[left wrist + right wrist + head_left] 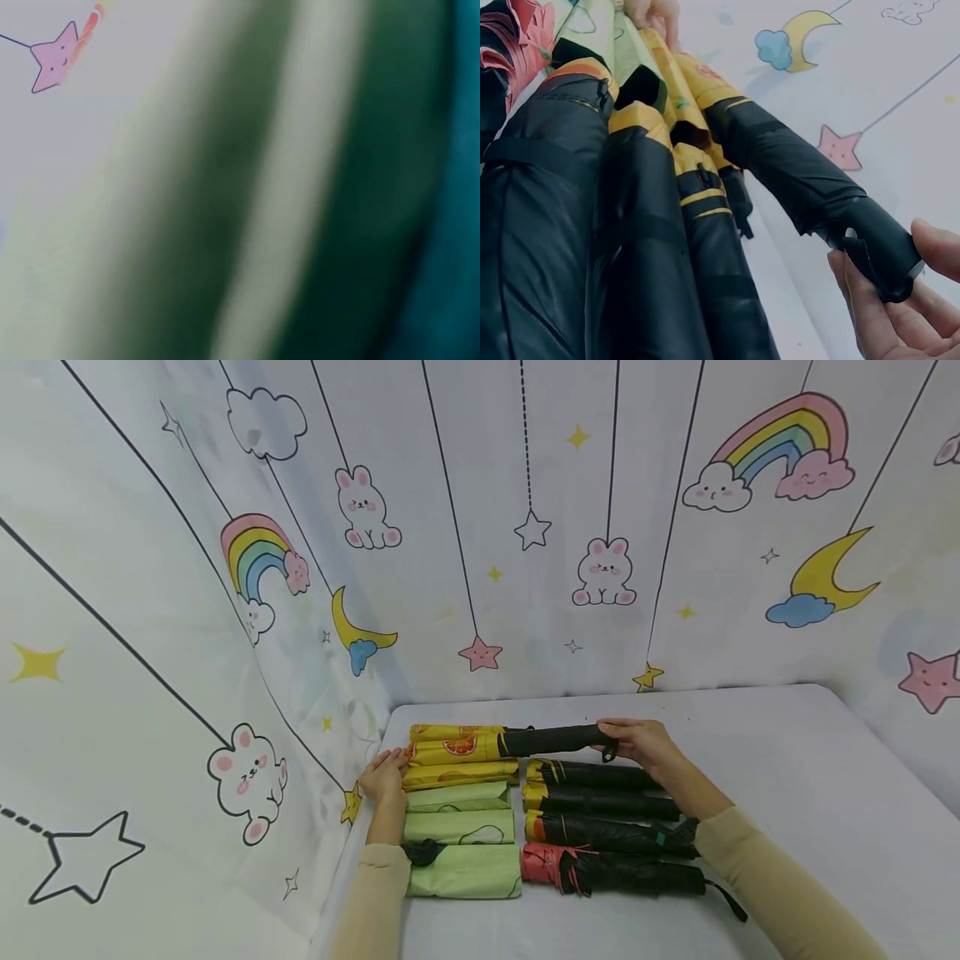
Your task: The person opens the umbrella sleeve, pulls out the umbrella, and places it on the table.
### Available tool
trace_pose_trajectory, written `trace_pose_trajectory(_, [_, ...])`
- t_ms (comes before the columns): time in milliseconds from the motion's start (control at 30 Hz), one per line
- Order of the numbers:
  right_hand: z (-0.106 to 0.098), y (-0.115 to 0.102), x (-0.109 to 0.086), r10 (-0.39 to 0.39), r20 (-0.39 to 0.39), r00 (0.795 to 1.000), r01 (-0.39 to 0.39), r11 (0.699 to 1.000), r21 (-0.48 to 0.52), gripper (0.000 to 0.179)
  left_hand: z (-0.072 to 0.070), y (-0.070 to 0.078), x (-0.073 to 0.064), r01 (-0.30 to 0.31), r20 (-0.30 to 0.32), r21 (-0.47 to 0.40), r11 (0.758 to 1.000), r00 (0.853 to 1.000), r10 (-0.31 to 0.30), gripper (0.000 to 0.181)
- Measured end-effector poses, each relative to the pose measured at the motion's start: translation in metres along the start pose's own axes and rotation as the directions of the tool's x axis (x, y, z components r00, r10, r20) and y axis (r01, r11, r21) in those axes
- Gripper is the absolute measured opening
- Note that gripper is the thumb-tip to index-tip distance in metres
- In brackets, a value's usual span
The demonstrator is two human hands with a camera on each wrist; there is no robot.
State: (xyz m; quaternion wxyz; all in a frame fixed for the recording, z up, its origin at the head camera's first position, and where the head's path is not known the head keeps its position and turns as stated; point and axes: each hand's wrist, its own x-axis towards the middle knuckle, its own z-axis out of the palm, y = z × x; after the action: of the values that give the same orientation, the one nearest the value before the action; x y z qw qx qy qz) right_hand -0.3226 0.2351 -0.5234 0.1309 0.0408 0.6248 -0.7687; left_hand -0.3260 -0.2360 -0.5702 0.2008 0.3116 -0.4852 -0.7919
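Note:
A long folded umbrella [551, 740], black with a yellow orange-slice print on its left part, spans between both hands at the back of the row. My right hand [641, 745] pinches its black end between thumb and fingers; a small strap loop [862, 262] hangs there. My left hand [385, 772] holds the printed end at the far left. Whether the yellow part is a separate sleeve, I cannot tell. A similar yellow-and-black one [450, 731] lies just behind, and a yellow pouch [461, 774] lies just in front. Blurred green and blue fill most of the left wrist view.
Light green pouches [459, 827] lie stacked toward the front left. Right of them are black folded umbrellas with yellow edges [600, 802] and one with red cloth [622, 871]. All lie on a white table [787, 760], with printed curtain walls [480, 602] behind and left.

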Motion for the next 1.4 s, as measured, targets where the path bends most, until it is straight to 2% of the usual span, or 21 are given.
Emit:
trace_pose_trajectory(167, [-0.003,-0.001,-0.002,0.003,0.01,1.0,-0.003,1.0,-0.008,0.055,-0.001,0.001,-0.002,0.004,0.013,-0.003,1.0,1.0,-0.004,0.051])
trace_pose_trajectory(433, [-0.009,0.0,-0.003,0.001,0.003,1.0,-0.001,1.0,-0.016,0.062,-0.002,0.001,-0.002,-0.002,0.005,-0.009,1.0,1.0,0.002,0.043])
trace_pose_trajectory(667, [-0.012,0.0,-0.006,-0.005,-0.009,1.0,0.005,1.0,-0.009,0.058,-0.002,0.001,0.0,-0.005,-0.012,-0.009,1.0,1.0,0.005,0.045])
trace_pose_trajectory(867, [-0.018,0.0,-0.009,-0.008,-0.018,1.0,0.008,1.0,-0.005,0.065,-0.004,0.002,-0.001,-0.001,-0.011,-0.021,1.0,1.0,0.001,0.053])
trace_pose_trajectory(1033, [-0.026,-0.001,-0.012,-0.01,-0.015,1.0,0.011,1.0,0.006,0.063,-0.003,0.002,-0.001,0.005,-0.005,-0.048,0.999,1.0,-0.005,0.055])
trace_pose_trajectory(1400, [-0.039,-0.002,-0.013,0.002,-0.009,1.0,-0.002,1.0,0.002,0.062,-0.002,0.001,0.003,0.014,-0.031,-0.068,0.998,0.999,-0.016,0.055])
